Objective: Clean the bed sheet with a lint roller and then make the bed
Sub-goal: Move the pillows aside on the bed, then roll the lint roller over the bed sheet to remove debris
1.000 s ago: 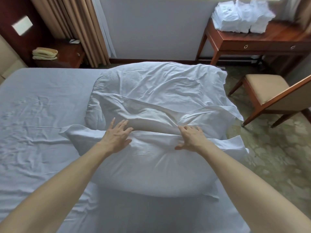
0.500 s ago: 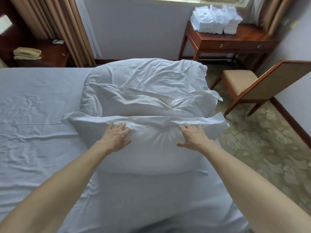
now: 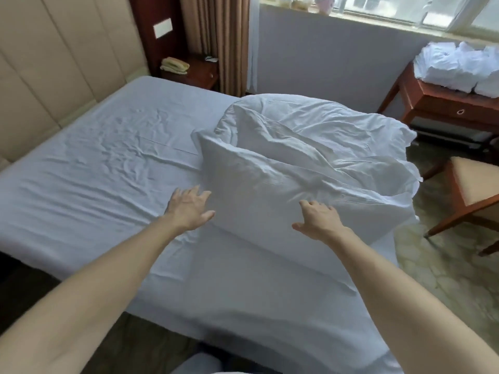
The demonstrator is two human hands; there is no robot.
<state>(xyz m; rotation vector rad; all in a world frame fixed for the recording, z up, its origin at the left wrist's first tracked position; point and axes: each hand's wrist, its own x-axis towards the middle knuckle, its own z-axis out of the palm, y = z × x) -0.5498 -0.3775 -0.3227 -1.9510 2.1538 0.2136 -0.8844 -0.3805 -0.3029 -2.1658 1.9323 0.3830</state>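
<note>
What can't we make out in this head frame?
Head view:
Bed sheet under the pillow and duvet: covered by them.
Right hand: blurred, contact with pillow unclear.
Chair: cut off by right edge.
Windowsill items: blurred, too small.
Lint roller: none in view.

headboard wall [image 3: 54,63]: beige padded panels, far left of left hand [image 3: 189,209] | nightstand [image 3: 199,74]: dark wood, beyond it, beside brown curtain [image 3: 216,36] | window [image 3: 405,9]: daylight, above grey wall [image 3: 337,63] | drawer table [image 3: 445,109]: far right beyond right hand [image 3: 318,220] | chair [image 3: 475,184]: right | floor [image 3: 445,279]: patterned
</note>
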